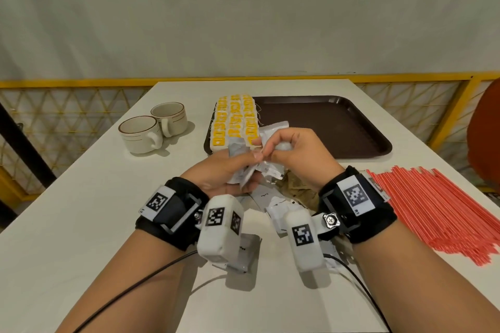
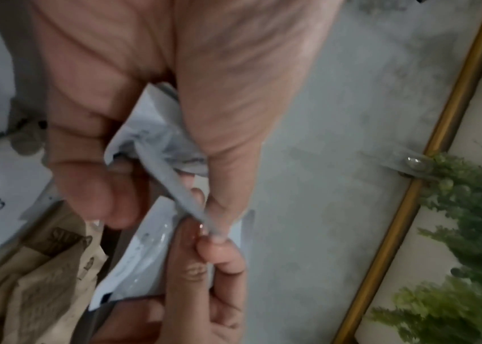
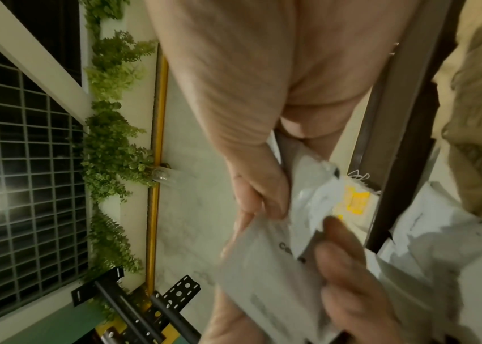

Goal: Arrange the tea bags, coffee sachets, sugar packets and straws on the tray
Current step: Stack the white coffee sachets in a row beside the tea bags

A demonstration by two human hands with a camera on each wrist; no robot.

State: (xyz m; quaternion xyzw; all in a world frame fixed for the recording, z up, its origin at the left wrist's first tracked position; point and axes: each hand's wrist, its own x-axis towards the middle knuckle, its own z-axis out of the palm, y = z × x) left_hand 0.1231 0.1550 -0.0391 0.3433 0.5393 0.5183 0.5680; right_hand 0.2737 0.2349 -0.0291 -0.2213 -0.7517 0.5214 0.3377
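Note:
Both hands meet above the near edge of the dark brown tray (image 1: 338, 119). My left hand (image 1: 240, 161) grips a bunch of white coffee sachets (image 1: 243, 173), seen crumpled in its palm in the left wrist view (image 2: 151, 144). My right hand (image 1: 270, 150) pinches other sachets (image 1: 273, 130) of the same bunch (image 3: 263, 267). Rows of yellow tea bags (image 1: 235, 119) fill the tray's left end. More coffee sachets (image 1: 273, 204) and brown sugar packets (image 1: 297, 192) lie on the table under my hands. Red straws (image 1: 438, 211) lie in a heap at the right.
Two white cups (image 1: 151, 128) stand left of the tray. The white table (image 1: 94, 211) ends at a yellow mesh railing (image 1: 67, 105) behind and to the left. An orange chair back (image 1: 484, 127) shows at the far right. Black cables (image 1: 130, 286) run from my wrists.

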